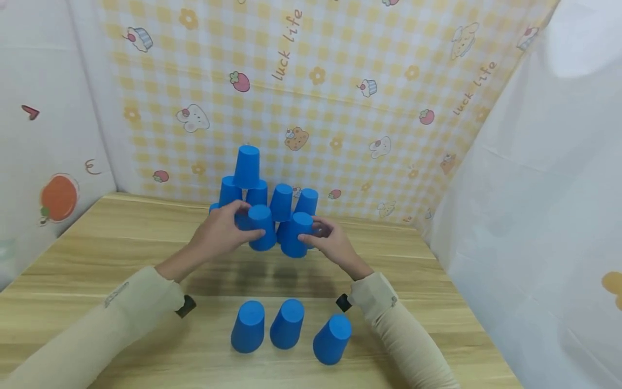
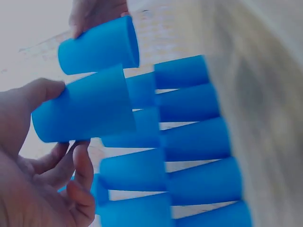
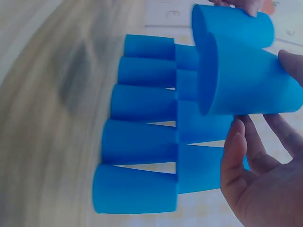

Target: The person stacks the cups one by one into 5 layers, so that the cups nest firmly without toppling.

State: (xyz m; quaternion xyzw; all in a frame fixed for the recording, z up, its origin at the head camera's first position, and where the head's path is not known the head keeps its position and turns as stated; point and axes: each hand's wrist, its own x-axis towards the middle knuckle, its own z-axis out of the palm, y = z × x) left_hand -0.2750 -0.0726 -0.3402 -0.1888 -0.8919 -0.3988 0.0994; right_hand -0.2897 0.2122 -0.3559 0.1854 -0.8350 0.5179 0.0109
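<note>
My left hand [image 1: 221, 232] pinches an upside-down blue cup [image 1: 261, 229] between thumb and fingers. Beside it, another upside-down blue cup [image 1: 296, 237] is gripped by my right hand [image 1: 332, 240]. Both cups are in the air in front of a stack of blue cups, mostly hidden behind them in the head view. The left wrist view shows the stack's bottom row [image 2: 194, 139] with a second row [image 2: 135, 170] on it. A single cup [image 1: 247, 167] stands highest, at the stack's left side.
Three upside-down blue cups stand nearer on the wooden table [image 1: 408, 324]: a left one [image 1: 248, 327], a middle one [image 1: 287, 324] and a right one [image 1: 332, 340]. A checked cloth [image 1: 340, 113] hangs behind the stack, and white sheets [image 1: 529, 189] flank the table.
</note>
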